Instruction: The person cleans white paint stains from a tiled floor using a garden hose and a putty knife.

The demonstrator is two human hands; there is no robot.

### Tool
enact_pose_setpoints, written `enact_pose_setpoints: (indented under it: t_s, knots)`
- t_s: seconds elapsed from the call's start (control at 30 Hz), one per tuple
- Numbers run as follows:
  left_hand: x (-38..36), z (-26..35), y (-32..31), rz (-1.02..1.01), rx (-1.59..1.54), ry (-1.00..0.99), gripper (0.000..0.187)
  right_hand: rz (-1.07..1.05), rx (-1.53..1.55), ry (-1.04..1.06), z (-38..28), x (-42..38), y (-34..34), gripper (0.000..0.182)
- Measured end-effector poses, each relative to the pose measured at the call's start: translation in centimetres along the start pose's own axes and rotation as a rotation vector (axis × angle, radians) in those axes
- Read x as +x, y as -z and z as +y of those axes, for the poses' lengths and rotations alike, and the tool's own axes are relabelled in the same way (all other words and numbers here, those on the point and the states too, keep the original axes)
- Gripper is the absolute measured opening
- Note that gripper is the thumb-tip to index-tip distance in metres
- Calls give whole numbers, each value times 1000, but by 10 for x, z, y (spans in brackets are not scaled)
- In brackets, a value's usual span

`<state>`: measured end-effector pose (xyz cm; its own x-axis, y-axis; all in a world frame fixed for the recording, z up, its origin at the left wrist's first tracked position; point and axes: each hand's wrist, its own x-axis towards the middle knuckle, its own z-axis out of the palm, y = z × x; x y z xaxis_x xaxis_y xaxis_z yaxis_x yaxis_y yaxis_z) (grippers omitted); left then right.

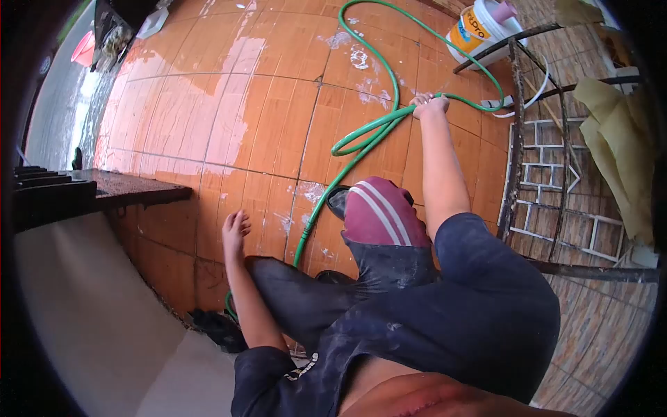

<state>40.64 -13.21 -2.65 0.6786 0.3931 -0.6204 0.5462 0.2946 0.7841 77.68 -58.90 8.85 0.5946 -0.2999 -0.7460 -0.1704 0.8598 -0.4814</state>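
The green hose (379, 128) lies in loops over the wet tiled floor, and my right hand (431, 105) is closed around its looped part at the upper right, arm stretched out. My left hand (237, 226) hangs to the left of my knee, fingers loosely curled and slightly apart, with nothing seen in it. From the loops, the hose passes down beside my shoe (337, 201) and behind my leg. Whitish smears mark the orange tiles (271, 125).
A white bucket (479, 31) with a pink object on top stands at the upper right. Beside it is a rusty metal frame (514, 146) with a white grid rack (538, 174) and draped cloth (615, 153). A dark ledge (132, 187) juts in from the left; a pink container (84, 48) lies beyond.
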Motion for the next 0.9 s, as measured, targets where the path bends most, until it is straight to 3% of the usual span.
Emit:
enact_pose_setpoints:
  t_s: [0.23, 0.43, 0.5, 0.53, 0.6, 0.67, 0.7, 0.8, 0.83, 0.9]
  knots:
    - [20, 15, -142, -400, -37, -60, 33, -85, -229, 44, -29, -61, -22, 48]
    - [-6, 68, -262, -336, 340, -826, 81, -270, -378, 166, -8, -157, -58, 58]
    - [-16, 84, -293, -256, 396, -1001, 65, -466, -537, 317, 1, -187, -65, 52]
    - [-10, 86, -302, -252, 399, -1000, 65, -467, -536, 312, 10, -195, -66, 52]
    - [-3, 82, -313, -478, 422, -708, 46, -718, -682, 507, 32, -209, -65, 41]
    - [-10, 75, -312, -461, 391, -689, 37, -892, -938, 614, 55, -220, -62, 30]
    - [-14, 73, -310, -443, 361, -670, 29, -939, -1037, 764, 70, -216, -60, 29]
    - [-25, 65, -305, -438, 128, -518, 29, -941, -1418, 1059, 118, -209, -42, 37]
    - [-25, 61, -305, -444, 137, -506, 29, -929, -1418, 1046, 125, -210, -34, 37]
    - [-28, 68, -307, -361, -193, -581, 24, -934, -1684, 981, 133, -226, -25, 44]
